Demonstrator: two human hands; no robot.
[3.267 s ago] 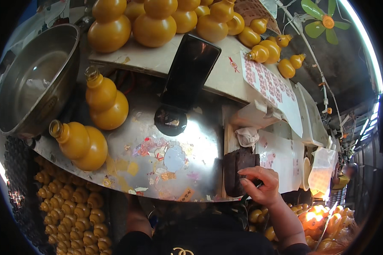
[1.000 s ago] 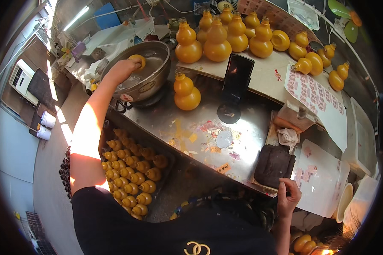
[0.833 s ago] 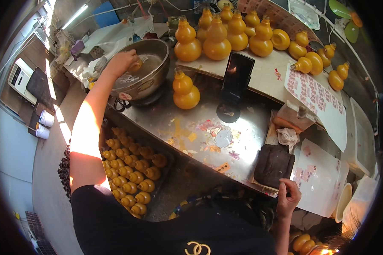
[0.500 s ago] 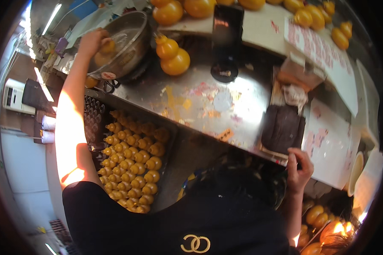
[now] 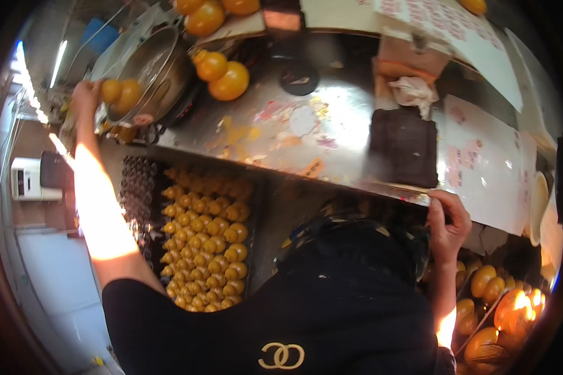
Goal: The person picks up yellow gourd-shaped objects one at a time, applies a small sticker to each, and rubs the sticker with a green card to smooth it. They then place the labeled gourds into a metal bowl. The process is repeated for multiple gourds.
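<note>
At the far left, my left hand point(image 5: 86, 99) is closed on the end of a glossy yellow gourd point(image 5: 129, 94), beside the rim of a metal basin point(image 5: 158, 78). My fingers are partly hidden at the gourd's small end. My right hand point(image 5: 449, 225) is at the front edge of the metal worktable point(image 5: 344, 150), its fingertips against the edge and its fingers loosely bent. Nothing shows between its thumb and fingers. Just beyond it lies a dark folded cloth point(image 5: 403, 148). Another yellow gourd point(image 5: 227, 78) rests on the table right of the basin.
Below the table, a tray holds several rows of small yellow gourds point(image 5: 209, 250). More gourds point(image 5: 481, 281) lie at the lower right. Behind the cloth are a box point(image 5: 413, 56) and crumpled tissue point(image 5: 414, 92). A phone stand point(image 5: 299, 80) stands near the table's back.
My left hand has come out of the basin to the left, bringing the gourd over its rim. My right hand stays by the table edge. The whole view has shifted.
</note>
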